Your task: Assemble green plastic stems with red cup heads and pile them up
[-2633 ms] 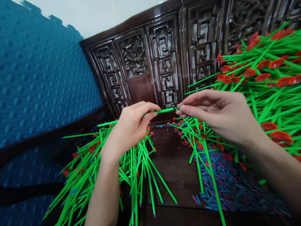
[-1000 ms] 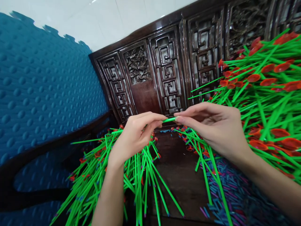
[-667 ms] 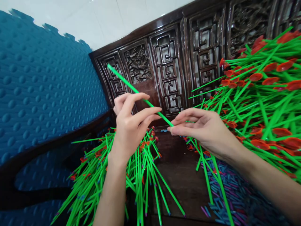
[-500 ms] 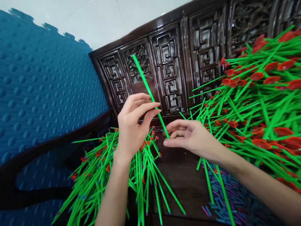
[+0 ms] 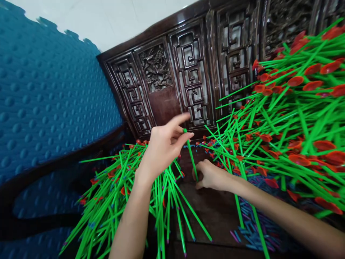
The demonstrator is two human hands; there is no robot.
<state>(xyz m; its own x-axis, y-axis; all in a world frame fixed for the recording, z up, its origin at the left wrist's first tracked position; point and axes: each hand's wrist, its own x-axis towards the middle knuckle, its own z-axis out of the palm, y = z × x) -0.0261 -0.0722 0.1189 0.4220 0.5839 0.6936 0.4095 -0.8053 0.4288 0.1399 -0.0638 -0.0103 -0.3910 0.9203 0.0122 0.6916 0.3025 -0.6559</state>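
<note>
One green plastic stick (image 5: pixel 192 156) slants between my two hands, its upper end pointing toward me. My left hand (image 5: pixel 161 147) is around that upper end: the thumb crosses over the stick, other fingers curl behind it, and the blurred index finger stretches out past it. Lower down and to the right, my right hand (image 5: pixel 210 176) pinches the bottom end of the same stick. Its fingertips are partly hidden. Below and behind my left forearm lies a heap of green sticks (image 5: pixel 115 190), some with red cup-shaped ends and others with small blue or purple tips.
At right rises a large pile of green sticks with red cups (image 5: pixel 304 118). Small blue and purple tubes (image 5: pixel 253 223) are scattered under it on the dark wooden seat (image 5: pixel 207 208). A carved wooden backrest (image 5: pixel 165 104) stands behind; a blue studded foam mat (image 5: pixel 48 93) is at left.
The stick has come down and tipped toward me, so it looks shorter. My right hand has moved lower with its bottom end. My left hand is now at the stick's top end.
</note>
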